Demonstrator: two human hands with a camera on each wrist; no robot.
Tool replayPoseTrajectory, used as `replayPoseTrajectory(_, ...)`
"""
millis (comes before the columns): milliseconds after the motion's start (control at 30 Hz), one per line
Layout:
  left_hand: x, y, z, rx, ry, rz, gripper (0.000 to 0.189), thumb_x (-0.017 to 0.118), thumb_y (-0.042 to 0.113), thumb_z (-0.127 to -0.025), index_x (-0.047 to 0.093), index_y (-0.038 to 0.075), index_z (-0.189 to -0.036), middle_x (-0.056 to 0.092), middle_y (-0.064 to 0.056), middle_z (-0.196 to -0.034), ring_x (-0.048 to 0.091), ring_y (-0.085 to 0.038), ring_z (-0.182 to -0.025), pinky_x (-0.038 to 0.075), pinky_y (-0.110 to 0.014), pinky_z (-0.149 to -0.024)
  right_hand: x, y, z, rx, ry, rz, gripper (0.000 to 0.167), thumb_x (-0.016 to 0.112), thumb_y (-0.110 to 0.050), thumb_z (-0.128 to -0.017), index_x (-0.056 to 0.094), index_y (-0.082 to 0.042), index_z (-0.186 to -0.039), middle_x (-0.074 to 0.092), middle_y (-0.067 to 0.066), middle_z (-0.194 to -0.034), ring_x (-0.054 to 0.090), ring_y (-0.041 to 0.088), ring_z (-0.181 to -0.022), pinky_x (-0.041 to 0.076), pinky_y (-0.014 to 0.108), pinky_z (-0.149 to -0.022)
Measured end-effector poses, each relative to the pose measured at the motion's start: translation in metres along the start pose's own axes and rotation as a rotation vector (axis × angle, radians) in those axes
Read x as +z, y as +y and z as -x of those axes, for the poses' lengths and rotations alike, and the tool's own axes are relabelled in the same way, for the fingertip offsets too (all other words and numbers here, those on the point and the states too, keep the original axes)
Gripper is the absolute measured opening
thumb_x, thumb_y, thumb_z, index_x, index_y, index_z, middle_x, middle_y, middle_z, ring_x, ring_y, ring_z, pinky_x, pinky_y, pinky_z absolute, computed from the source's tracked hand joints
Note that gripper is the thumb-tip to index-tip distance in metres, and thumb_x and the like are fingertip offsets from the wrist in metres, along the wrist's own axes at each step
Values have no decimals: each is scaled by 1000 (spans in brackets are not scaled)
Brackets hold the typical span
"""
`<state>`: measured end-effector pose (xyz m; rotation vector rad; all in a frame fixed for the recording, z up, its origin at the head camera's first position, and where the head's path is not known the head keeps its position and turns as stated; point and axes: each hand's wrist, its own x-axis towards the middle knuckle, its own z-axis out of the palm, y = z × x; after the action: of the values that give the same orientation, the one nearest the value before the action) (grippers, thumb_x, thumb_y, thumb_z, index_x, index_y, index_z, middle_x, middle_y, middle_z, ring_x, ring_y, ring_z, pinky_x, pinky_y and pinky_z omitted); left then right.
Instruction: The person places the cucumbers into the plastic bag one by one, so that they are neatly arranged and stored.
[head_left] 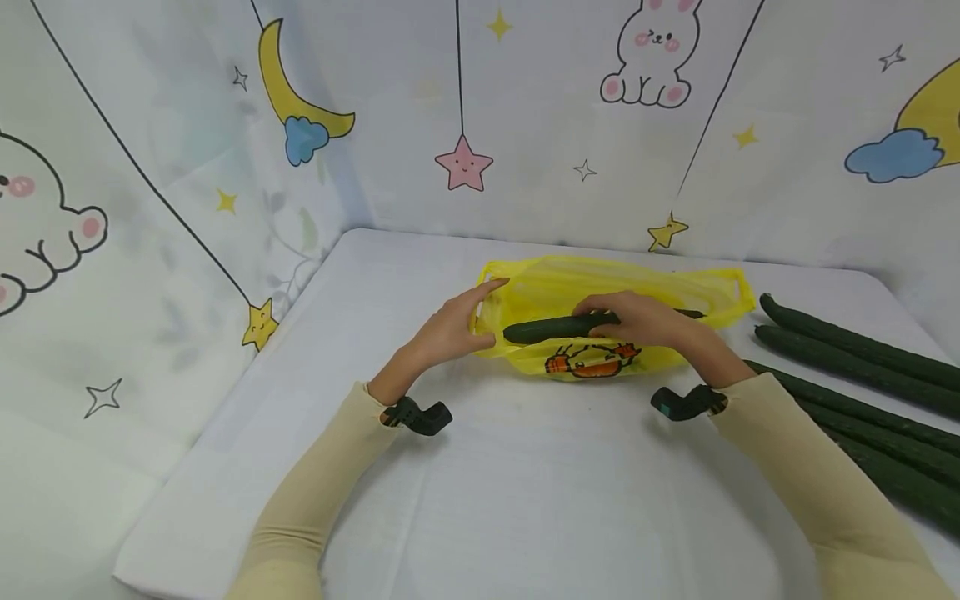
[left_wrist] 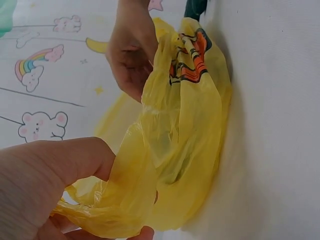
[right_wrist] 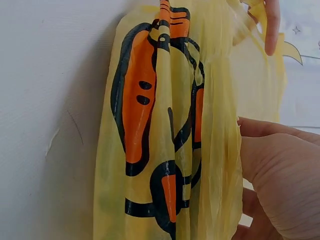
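A yellow plastic bag (head_left: 570, 283) with an orange cartoon print lies with its mouth spread on the white table. A long dark green cucumber (head_left: 551, 330) lies across the mouth, partly covered by the right hand (head_left: 637, 319), whose fingers and thumb grip it from above. In the right wrist view, the bag's front hides the cucumber and the right fingertips. The left hand (head_left: 453, 325) is at the bag's left end, thumb and fingers spread apart. Thin yellow film overlaps the left thumb tip (left_wrist: 102, 165) in the left wrist view.
Several more cucumbers (head_left: 862, 346) lie side by side on the right of the table (head_left: 510, 500). A white cloth (head_left: 540, 183) printed with stars, moons and a rabbit hangs behind and to the left. Each wrist wears a small black device (head_left: 420, 416).
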<state>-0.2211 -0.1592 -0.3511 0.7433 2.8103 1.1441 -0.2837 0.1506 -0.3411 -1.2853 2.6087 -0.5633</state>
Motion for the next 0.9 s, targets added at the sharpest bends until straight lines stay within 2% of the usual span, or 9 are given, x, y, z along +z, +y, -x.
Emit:
replayPoseTrajectory(67, 0, 0, 0, 0, -2, -2, 82, 64, 3, -83, 28, 18, -155, 35, -6, -156, 53, -25, -100, 36, -28, -59, 2, 1, -2, -2, -10, -1, 34, 67, -6, -91, 61, -2, -125, 66, 13, -119, 62, 24, -98, 51, 42, -83)
replayPoseTrajectory(133, 0, 0, 0, 1, -8, -3, 82, 64, 3, -83, 28, 17, -154, 35, -6, -156, 49, -26, -119, 37, -28, -61, 4, 3, -3, -2, -18, 1, 34, 67, -6, -90, 62, -2, -124, 66, 12, -119, 62, 25, -99, 52, 43, -85)
replayPoseTrajectory(233, 0, 1, 0, -2, -12, -8, 81, 64, 3, -83, 29, 16, -154, 36, -7, -155, 46, -29, -129, 38, -29, -63, 9, 5, -5, -5, -34, 9, 34, 68, -4, -89, 63, -2, -123, 66, 12, -119, 63, 28, -103, 51, 44, -88)
replayPoseTrajectory(467, 0, 1, 1, -5, -8, -15, 80, 64, 3, -82, 29, 15, -154, 37, -8, -154, 46, -30, -129, 40, -31, -65, 16, 8, -6, 16, -47, 11, 36, 69, -5, -88, 63, -1, -123, 65, 13, -121, 62, 31, -109, 50, 46, -92)
replayPoseTrajectory(700, 1, 1, 0, -15, -4, -25, 80, 66, 5, -83, 30, 16, -154, 38, -7, -154, 46, -30, -129, 46, -38, -82, 17, 10, -3, 7, -41, -26, 36, 68, -6, -90, 62, 0, -124, 65, 14, -122, 61, 32, -110, 49, 46, -92)
replayPoseTrajectory(900, 1, 1, 0, -26, -9, -19, 81, 66, 5, -83, 30, 16, -154, 37, -8, -154, 48, -30, -125, 45, -38, -80, 16, 11, -2, 19, -36, -74, 34, 66, -4, -90, 63, -1, -124, 64, 15, -124, 60, 36, -110, 48, 48, -93)
